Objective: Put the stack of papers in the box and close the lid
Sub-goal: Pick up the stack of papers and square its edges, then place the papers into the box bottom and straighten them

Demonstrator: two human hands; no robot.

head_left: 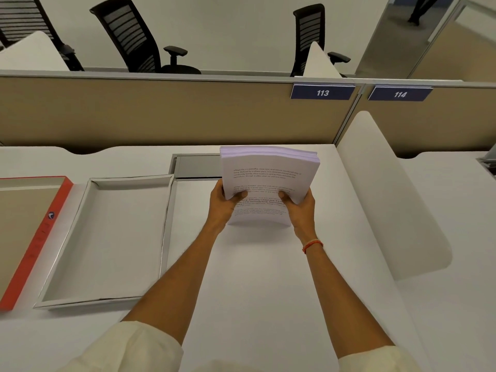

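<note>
A thick stack of printed white papers [268, 173] is lifted off the white desk, its far end raised and tilted. My left hand [224, 204] grips the stack's near left corner, thumb on top. My right hand [298, 208] grips the near right corner the same way. A few printed sheets [257, 214] lie on the desk under the raised stack. The open white box [166, 237] lies empty to the left of my hands. Its orange lid [35, 245] lies upside down at the far left, partly cut off by the frame edge.
A grey cable hatch [196, 165] is sunk into the desk behind the box. A white curved divider [397, 200] rises on the right. A tan partition [161, 114] with signs 113 and 114 closes the back. Black office chairs stand beyond it.
</note>
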